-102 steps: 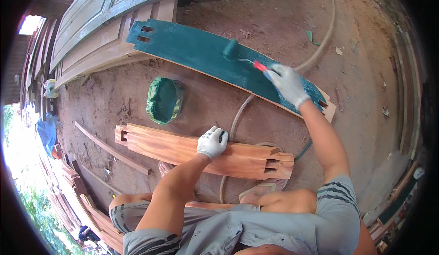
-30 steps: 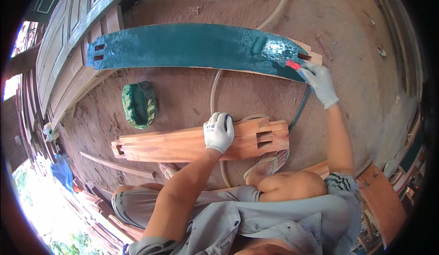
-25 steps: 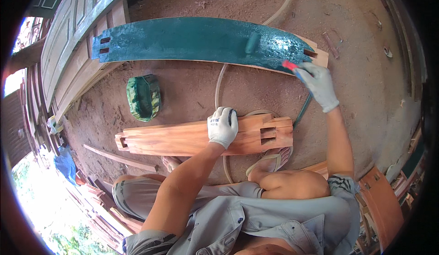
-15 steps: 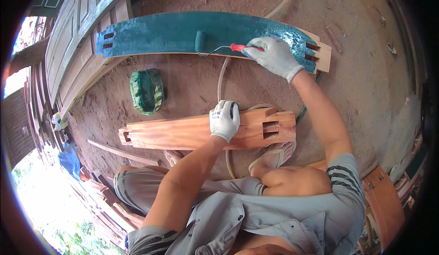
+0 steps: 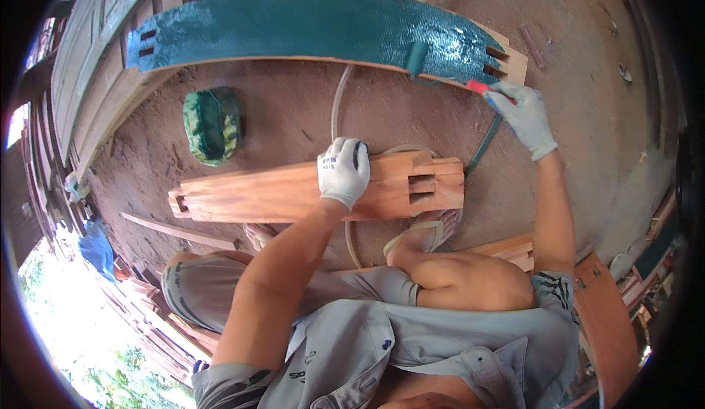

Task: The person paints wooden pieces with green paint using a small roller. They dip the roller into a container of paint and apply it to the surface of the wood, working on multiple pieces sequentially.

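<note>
1. Bare dirt ground [image 5: 294, 115] of an open workshop, with timber stacked at the left.
2. Nearest, the left hand [image 5: 342, 172], gloved, lies flat and open on an unpainted plank [image 5: 279, 192].
3. Farther, the right hand [image 5: 525, 115] is closed round a roller [image 5: 418, 60] handle; the roller rests on the green board [image 5: 308, 27].
4. Wet paint looks likely to pick up dust, or drip from the board's edge.

curved board [image 5: 294, 27]: wood, coated in wet, glossy teal paint; bare at its right end
roller [image 5: 417, 58]: fuzzy sleeve, paint-soaked
stacked pieces [image 5: 294, 192]: bare reddish wood, matt
gloves [image 5: 342, 172]: white knit cloth
paint tub [image 5: 211, 124]: smeared green
ground [image 5: 587, 115]: dusty, rough earth
</note>
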### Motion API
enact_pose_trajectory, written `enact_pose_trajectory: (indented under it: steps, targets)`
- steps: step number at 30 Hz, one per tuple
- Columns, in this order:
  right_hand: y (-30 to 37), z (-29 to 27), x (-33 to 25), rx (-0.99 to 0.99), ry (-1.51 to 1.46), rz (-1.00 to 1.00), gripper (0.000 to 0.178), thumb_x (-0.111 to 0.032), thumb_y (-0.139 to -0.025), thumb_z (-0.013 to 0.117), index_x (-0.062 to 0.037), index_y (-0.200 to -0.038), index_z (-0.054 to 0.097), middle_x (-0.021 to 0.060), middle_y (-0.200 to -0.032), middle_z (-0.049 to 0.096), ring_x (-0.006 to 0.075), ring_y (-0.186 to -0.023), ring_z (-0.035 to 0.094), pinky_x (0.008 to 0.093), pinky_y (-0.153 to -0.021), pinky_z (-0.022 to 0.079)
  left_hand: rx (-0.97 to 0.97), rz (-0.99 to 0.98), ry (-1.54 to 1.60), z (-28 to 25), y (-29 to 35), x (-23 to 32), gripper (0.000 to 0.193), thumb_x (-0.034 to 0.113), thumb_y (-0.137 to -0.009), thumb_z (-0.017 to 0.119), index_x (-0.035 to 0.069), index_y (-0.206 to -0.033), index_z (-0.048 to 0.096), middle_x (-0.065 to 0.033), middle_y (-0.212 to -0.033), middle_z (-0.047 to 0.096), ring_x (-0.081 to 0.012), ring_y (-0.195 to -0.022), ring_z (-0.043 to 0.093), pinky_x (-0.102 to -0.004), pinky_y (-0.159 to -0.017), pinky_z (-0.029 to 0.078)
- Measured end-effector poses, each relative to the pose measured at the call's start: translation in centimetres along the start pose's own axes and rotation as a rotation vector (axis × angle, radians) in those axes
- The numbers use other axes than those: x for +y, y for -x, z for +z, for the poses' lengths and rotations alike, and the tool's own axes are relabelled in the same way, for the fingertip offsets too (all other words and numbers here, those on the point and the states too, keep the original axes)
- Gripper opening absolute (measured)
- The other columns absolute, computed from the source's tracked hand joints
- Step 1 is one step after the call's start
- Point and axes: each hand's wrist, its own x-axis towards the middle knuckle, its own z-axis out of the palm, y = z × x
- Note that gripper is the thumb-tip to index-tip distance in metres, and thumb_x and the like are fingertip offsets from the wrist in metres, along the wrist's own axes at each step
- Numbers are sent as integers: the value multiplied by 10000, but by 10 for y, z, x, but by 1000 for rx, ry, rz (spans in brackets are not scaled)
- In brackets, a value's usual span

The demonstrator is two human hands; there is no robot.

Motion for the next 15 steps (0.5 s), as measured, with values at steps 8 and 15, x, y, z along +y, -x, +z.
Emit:
enact_pose_trajectory:
  steps: [8, 15]
  targets:
    - [-1, -13, -23, -44, -19, -12, 412, -406, -1038, 759, -16, -1155, 822, 145, -935, 777, 192, -825, 721, 331, -796, 548, -24, -18, 6, -8, 0, 0, 173, 215, -1064, 643, 78, -1076, 748, -128, -1077, 736, -397, -1020, 705, -495, -913, 512]
    - [-58, 47, -76, -82, -48, -251, 454, -495, -1029, 730, -68, -1147, 828, 134, -1003, 802, 292, -905, 750, 402, -850, 570, -22, -20, -9, -7, -3, 5, 192, 220, -1071, 630, 73, -1077, 754, -128, -1071, 742, -398, -1012, 709, -497, -915, 520]
